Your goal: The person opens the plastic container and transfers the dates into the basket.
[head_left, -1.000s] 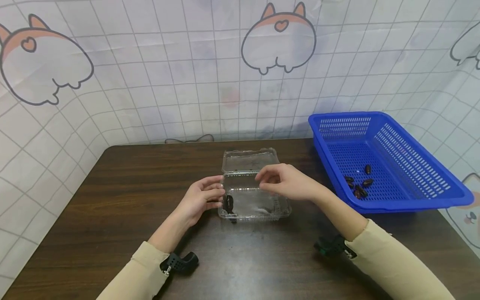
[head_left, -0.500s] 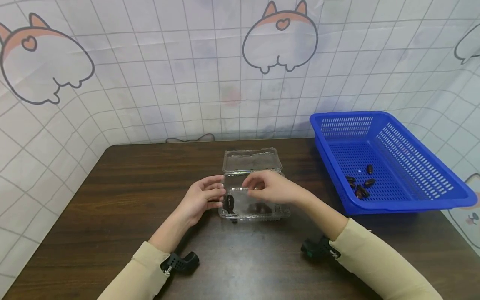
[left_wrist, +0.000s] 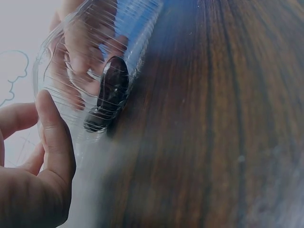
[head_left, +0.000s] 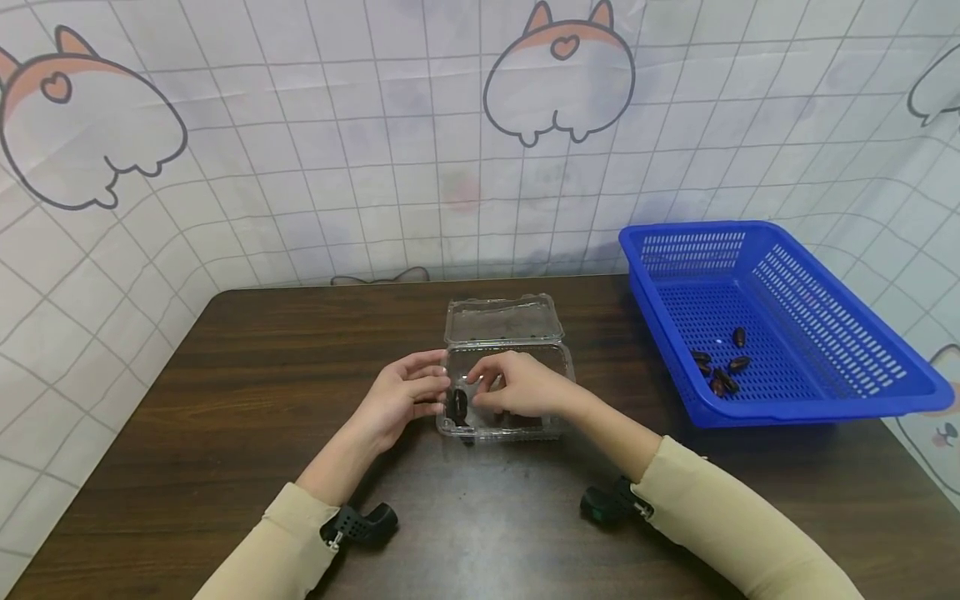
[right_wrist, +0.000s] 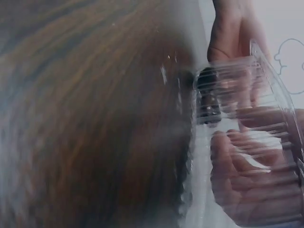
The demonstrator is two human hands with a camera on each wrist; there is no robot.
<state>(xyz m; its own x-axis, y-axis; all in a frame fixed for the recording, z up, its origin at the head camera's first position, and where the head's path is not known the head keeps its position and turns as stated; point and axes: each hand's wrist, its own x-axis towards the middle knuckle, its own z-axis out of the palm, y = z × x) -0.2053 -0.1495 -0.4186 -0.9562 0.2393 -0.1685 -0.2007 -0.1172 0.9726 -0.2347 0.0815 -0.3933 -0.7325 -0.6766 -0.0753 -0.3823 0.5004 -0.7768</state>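
A clear plastic clamshell box [head_left: 502,434] stands on the table with its lid [head_left: 506,321] folded back. Inside, at its left end, lies a dark brown, glossy oval piece [left_wrist: 113,85] like a date. My left hand [head_left: 403,400] rests its fingertips along the box's left wall, fingers loosely bent. My right hand [head_left: 523,385] is lowered into the box, its fingertips just right of the dark piece. Gaps show between its bent thumb and fingers, with nothing visible between them. Through the ribbed wall, the right wrist view shows these fingers blurred.
A blue plastic basket [head_left: 817,410] stands at the right of the wooden table [head_left: 225,417], with several similar dark oval pieces [head_left: 738,364] on its floor. A thin dark cable [head_left: 382,280] lies at the table's back edge, before a patterned cloth [head_left: 337,167].
My right hand has moved left and down, from above the box's right part to near the dark piece. My left hand and the box stay in place.
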